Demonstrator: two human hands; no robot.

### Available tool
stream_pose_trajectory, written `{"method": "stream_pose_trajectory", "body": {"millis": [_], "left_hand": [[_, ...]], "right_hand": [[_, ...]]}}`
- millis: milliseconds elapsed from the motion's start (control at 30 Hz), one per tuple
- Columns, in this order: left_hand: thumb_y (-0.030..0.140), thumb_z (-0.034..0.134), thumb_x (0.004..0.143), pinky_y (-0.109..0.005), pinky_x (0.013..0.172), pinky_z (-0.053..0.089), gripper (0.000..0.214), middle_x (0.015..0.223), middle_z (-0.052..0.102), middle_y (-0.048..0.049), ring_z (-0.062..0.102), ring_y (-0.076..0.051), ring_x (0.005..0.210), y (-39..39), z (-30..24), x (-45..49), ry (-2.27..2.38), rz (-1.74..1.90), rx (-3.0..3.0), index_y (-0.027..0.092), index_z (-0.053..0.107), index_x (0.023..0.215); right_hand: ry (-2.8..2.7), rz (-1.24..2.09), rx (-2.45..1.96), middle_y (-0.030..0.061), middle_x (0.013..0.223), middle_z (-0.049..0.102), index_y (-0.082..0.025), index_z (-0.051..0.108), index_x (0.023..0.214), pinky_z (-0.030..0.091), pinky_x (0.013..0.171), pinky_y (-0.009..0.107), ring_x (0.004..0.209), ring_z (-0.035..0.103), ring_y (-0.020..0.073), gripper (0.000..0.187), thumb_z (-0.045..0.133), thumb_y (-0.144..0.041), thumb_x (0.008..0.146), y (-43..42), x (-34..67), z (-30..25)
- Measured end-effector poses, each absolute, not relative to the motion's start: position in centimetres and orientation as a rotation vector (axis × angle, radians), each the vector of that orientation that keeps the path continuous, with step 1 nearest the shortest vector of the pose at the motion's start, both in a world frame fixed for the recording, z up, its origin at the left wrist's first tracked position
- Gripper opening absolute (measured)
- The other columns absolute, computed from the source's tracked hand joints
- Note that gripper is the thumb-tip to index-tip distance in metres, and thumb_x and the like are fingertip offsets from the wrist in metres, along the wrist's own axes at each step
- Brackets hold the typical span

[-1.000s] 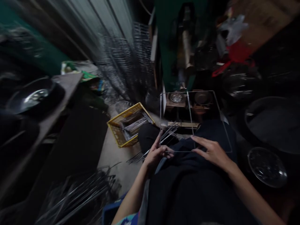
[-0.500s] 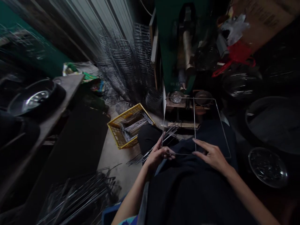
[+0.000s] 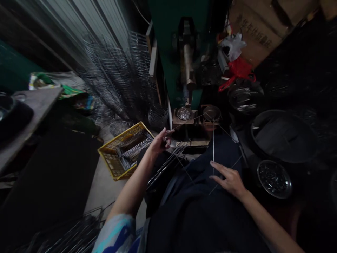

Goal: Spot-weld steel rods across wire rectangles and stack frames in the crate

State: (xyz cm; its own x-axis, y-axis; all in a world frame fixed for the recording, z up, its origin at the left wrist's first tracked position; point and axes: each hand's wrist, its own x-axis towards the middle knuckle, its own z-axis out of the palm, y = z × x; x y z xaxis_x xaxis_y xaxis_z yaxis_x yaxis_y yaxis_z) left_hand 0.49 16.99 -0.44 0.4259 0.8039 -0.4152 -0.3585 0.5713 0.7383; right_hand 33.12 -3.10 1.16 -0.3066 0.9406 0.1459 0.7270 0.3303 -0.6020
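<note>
A thin rectangular wire frame (image 3: pixel 213 147) with a middle bar rests over my lap, turned cornerwise. My left hand (image 3: pixel 159 141) is stretched forward and pinches the frame's left corner, just above a bundle of loose wire rods (image 3: pixel 168 162) lying across my left knee. My right hand (image 3: pixel 229 179) lies on my lap at the near end of the middle bar, fingers spread and touching the wire. Beyond the frame, a small wooden stand carries two shallow metal dishes (image 3: pixel 184 113) under a green press machine (image 3: pixel 187 66).
A yellow plastic crate (image 3: pixel 110 156) with wire pieces sits on the floor at my left. Stacked wire racks (image 3: pixel 118 73) lean behind it. A large black basin (image 3: pixel 283 135) and a metal bowl (image 3: pixel 274 178) stand at right. More wire frames (image 3: pixel 71 235) lie at lower left.
My left hand has reached forward from my lap with the frame's corner, and the frame has swung from square-on to a diagonal. My view has shifted right.
</note>
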Motion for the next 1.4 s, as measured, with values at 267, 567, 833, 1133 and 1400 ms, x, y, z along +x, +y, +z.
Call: {"method": "stream_pose_trajectory", "body": {"millis": [267, 567, 833, 1133, 1400], "left_hand": [[0.028, 0.080, 0.070, -0.021, 0.058, 0.046, 0.064, 0.081, 0.067, -0.0011, 0.065, -0.014, 0.068, 1.6, -3.0, 9.5, 0.864, 0.710, 0.602, 0.021, 0.042, 0.121], [0.027, 0.066, 0.076, -0.032, 0.061, 0.055, 0.068, 0.102, 0.072, -0.0170, 0.072, -0.025, 0.076, 0.9, -3.6, 8.7, 0.731, 0.635, 0.311, 0.021, 0.030, 0.134], [0.031, 0.073, 0.078, -0.026, 0.060, 0.053, 0.077, 0.083, 0.074, -0.0115, 0.071, -0.021, 0.069, 0.8, -4.2, 9.1, 0.897, 0.719, 0.430, 0.016, 0.031, 0.141], [0.031, 0.068, 0.084, -0.028, 0.063, 0.053, 0.096, 0.085, 0.073, -0.0113, 0.071, -0.021, 0.071, 0.7, -0.6, 6.0, 0.919, 0.822, 0.579, 0.023, 0.004, 0.155], [0.031, 0.070, 0.082, -0.026, 0.057, 0.050, 0.100, 0.078, 0.073, -0.0097, 0.070, -0.021, 0.066, -0.7, -1.0, 4.7, 0.937, 0.835, 0.535, 0.022, 0.002, 0.155]], "right_hand": [[-1.787, 0.585, -1.691, 0.0064, 0.131, 0.061, -0.023, 0.055, 0.135, 0.049, 0.103, 0.038, 0.118, 0.060, 0.0230, 0.046, 0.059, -0.039, 0.092, -0.5, 30.2, -1.8], [-1.864, 0.559, -1.735, 0.0080, 0.134, 0.059, -0.023, 0.052, 0.139, 0.050, 0.101, 0.037, 0.119, 0.059, 0.0229, 0.048, 0.058, -0.033, 0.092, 0.2, 28.7, -2.6], [-1.864, 0.589, -1.770, 0.0066, 0.134, 0.059, -0.023, 0.054, 0.136, 0.052, 0.098, 0.036, 0.116, 0.061, 0.0228, 0.046, 0.059, -0.032, 0.091, -0.4, 28.8, -2.3], [-1.730, 0.557, -1.808, 0.0117, 0.130, 0.061, -0.019, 0.059, 0.132, 0.056, 0.087, 0.037, 0.080, 0.072, 0.0198, 0.044, 0.058, -0.036, 0.091, 3.5, 33.9, 2.2], [-1.983, 1.180, -1.237, 0.0034, 0.134, 0.059, -0.025, 0.057, 0.135, 0.045, 0.105, 0.037, 0.122, 0.056, 0.0229, 0.049, 0.064, -0.036, 0.088, 3.4, 30.2, 3.4]]}}
